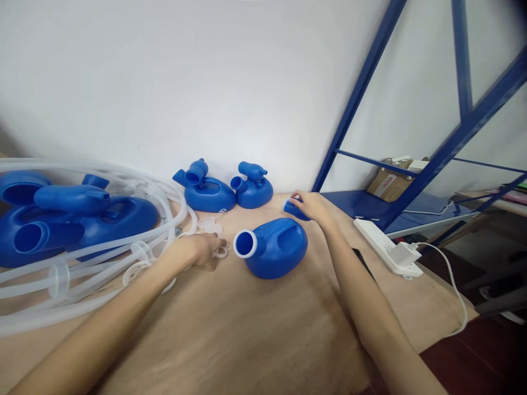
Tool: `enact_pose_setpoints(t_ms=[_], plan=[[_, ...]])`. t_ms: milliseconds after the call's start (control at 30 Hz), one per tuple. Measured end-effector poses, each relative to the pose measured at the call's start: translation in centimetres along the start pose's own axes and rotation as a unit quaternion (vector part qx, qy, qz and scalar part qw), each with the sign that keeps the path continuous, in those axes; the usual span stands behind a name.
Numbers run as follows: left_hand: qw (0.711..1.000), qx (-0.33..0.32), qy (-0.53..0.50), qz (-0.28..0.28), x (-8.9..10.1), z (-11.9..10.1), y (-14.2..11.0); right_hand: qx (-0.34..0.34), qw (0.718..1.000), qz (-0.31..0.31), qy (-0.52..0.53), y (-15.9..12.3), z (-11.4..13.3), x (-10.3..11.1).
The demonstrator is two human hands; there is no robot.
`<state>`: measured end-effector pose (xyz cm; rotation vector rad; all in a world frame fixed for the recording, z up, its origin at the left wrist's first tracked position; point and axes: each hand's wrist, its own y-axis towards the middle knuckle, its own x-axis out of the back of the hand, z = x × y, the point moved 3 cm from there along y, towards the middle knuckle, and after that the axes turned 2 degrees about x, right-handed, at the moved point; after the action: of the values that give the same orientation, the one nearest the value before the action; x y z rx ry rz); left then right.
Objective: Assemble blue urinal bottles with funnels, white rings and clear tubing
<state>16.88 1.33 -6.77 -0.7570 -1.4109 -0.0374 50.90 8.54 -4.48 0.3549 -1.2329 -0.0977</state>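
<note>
On the table in front of me a blue plastic urinal bottle lies with its white-rimmed mouth facing left and towards me. My right hand is closed over a separate blue spout piece with a white rim, behind the bottle's right end. Left of the bottle's mouth, my left hand has its fingers curled down onto a small white ring cap. Its fingertips are partly hidden. More translucent white caps lie just beyond that hand.
Two blue bottles with loose spout pieces, one left and one right, stand by the wall. Coiled clear tubing and more blue bottles fill the left side. At right are a white power strip and a blue metal rack.
</note>
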Motion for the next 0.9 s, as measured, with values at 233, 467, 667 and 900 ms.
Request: enact_pose_setpoints(t_ms=[233,467,667,900], plan=[[0.999,-0.035,-0.009,-0.002,-0.3,0.9,1.0,0.047,0.988,0.14,0.033,0.4,-0.5,-3.7],[0.994,-0.021,0.01,-0.108,-0.2,4.8,3.5,0.146,0.939,0.27,0.153,-1.2,2.9,1.4],[0.992,-0.025,0.01,-0.122,-1.7,6.0,5.4,0.215,0.885,0.377,0.169,-3.5,7.4,2.4],[0.991,-0.04,-0.023,-0.125,-0.6,6.6,4.7,0.143,0.935,0.317,0.063,-2.5,7.0,0.9]])
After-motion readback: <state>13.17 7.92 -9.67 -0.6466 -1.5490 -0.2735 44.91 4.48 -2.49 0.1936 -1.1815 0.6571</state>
